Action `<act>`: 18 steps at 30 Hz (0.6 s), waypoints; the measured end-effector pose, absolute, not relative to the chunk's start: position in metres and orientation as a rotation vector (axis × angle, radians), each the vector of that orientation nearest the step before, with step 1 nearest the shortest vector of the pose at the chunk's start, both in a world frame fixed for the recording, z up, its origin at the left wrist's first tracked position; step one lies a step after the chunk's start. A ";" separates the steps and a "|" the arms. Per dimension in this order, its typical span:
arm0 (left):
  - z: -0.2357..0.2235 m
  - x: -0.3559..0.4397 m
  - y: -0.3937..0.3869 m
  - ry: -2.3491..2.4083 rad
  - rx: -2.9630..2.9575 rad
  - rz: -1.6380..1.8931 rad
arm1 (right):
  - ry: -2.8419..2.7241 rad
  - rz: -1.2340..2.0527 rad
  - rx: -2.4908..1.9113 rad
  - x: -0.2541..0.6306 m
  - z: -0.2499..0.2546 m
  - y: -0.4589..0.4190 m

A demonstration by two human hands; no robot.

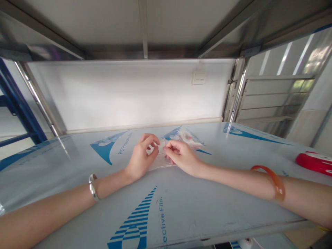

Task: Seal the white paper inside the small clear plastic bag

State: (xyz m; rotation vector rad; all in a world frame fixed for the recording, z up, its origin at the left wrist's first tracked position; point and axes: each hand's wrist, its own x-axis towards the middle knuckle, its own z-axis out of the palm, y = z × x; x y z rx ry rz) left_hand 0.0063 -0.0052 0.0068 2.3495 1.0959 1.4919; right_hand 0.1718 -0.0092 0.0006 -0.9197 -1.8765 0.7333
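Observation:
A thin, clear, crumpled plastic bag lies on the film-covered metal shelf, in front of and beneath my hands. My left hand, with a silver bangle on its wrist, curls its fingers and thumb around the bag's left part. Close beside it, my right hand pinches the plastic between thumb and bent fingers; an orange bangle sits on that forearm. Behind the right hand, a whitish bundle with a reddish spot shows, apparently in the same plastic; its kind is unclear.
A red and white object rests at the shelf's right edge. Another metal shelf hangs low overhead. Metal posts stand at both sides, and a white wall with a switch closes the back. Below the front edge, several items partly show.

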 end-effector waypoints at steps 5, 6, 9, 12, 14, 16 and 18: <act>0.005 0.005 -0.006 1.155 2.586 1.323 | -1.917 0.748 -0.841 0.173 0.001 -0.010; 0.005 0.005 -0.006 1.181 2.608 1.311 | -1.914 0.762 -0.829 0.173 0.002 -0.011; 0.005 0.005 -0.007 1.252 2.636 1.369 | -1.836 0.905 -0.852 0.171 0.005 -0.015; 0.003 0.003 -0.004 1.299 2.634 1.476 | -1.652 1.192 -0.930 0.170 0.010 -0.014; 0.001 0.002 -0.001 1.293 2.635 1.545 | -1.499 1.416 -0.934 0.171 0.013 -0.010; -0.001 0.002 0.003 1.259 2.640 1.583 | -1.365 1.620 -0.885 0.173 0.015 -0.002; -0.002 0.002 0.006 1.215 2.648 1.565 | -1.251 1.752 -0.834 0.176 0.016 0.007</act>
